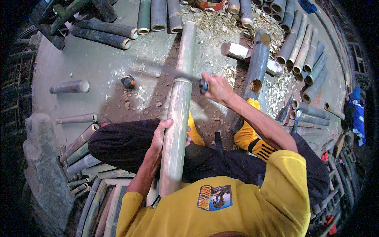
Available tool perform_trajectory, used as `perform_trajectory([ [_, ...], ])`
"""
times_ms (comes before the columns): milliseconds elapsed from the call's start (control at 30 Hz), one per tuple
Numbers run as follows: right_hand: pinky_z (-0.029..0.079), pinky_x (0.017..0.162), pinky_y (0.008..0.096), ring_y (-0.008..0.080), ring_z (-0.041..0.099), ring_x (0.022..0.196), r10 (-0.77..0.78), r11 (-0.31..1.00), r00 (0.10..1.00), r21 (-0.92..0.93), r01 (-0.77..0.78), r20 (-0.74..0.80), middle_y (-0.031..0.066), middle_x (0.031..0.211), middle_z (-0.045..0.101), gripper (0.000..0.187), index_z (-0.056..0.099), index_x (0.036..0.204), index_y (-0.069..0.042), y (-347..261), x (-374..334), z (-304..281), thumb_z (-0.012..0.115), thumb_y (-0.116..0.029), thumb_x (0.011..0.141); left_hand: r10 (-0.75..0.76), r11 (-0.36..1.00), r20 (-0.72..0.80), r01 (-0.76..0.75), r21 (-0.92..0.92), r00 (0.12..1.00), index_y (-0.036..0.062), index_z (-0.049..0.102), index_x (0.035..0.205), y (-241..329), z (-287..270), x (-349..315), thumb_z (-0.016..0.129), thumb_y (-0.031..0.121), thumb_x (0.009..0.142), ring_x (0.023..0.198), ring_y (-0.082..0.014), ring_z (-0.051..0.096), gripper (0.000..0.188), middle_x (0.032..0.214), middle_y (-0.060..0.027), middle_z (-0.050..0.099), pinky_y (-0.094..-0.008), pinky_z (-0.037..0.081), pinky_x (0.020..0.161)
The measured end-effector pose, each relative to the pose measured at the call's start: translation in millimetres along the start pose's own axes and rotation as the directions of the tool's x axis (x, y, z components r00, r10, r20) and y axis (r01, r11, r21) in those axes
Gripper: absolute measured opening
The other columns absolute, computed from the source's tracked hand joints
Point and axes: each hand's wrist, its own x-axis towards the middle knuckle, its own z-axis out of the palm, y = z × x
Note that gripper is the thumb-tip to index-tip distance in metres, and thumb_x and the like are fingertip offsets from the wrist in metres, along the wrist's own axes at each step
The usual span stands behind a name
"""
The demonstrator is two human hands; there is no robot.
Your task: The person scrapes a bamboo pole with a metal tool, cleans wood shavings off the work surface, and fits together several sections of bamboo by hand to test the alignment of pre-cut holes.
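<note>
A long, pale bamboo tube [177, 114] slants away from my lap, its near end against my yellow shirt. My left hand [161, 134] is wrapped round its lower half, thumb on the near side and fingertips showing on the far side. Above the tube's middle joint, my right hand [217, 87] is closed on the dark handle of a knife [203, 85]. The blade is smeared by motion and lies across the bamboo near that joint; whether it touches cannot be made out.
A dark bamboo tube with a cut opening [259, 59] leans over a wooden block [239, 51]. Shavings [215, 25] cover the far floor. Several bamboo tubes [302, 47] lie at right, others at far left. A small black-and-orange object [128, 82] and a grey stone slab [45, 166] are left.
</note>
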Motion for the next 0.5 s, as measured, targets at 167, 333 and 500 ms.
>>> perform_trajectory([
  [167,0.05,0.058,0.0445,0.036,0.061,0.064,-0.188,0.982,0.969,0.053,0.182,0.158,0.0173,0.068,0.059,0.033,0.047,0.089,-0.008,-34.8,-22.4,-3.7,0.063,-0.009,0.06,0.039,0.999,0.039,-0.04,0.029,0.998,-0.0019,0.045,0.12,0.1,-5.8,0.7,0.045,0.045,0.08,0.071,-0.0327,0.063,0.062,0.09,-0.0217,0.06,-0.0419,0.054,0.066],
  [333,0.049,0.057,0.0452,0.0385,0.06,0.065,0.018,0.998,0.998,0.052,-0.021,0.055,0.0183,0.069,0.058,0.033,0.047,0.091,-0.008,-13.8,-2.7,1.7,0.063,-0.009,0.062,0.042,0.998,0.029,-0.043,0.039,0.999,-0.0029,0.045,0.119,1.7,3.6,-1.0,0.047,0.049,0.08,0.069,-0.0286,0.062,0.065,0.089,-0.021,0.06,-0.039,0.052,0.063],
  [500,0.05,0.057,0.0451,0.0373,0.061,0.066,-0.175,0.982,0.984,0.083,0.171,0.036,0.0169,0.066,0.059,0.029,0.047,0.088,-0.008,-30.6,-20.2,-8.3,0.062,-0.01,0.064,0.066,0.992,-0.031,-0.063,0.108,0.997,-0.0019,0.046,0.117,0.6,3.6,-7.3,0.051,0.051,0.079,0.071,-0.0271,0.061,0.066,0.09,-0.0194,0.059,-0.0374,0.052,0.062],
])
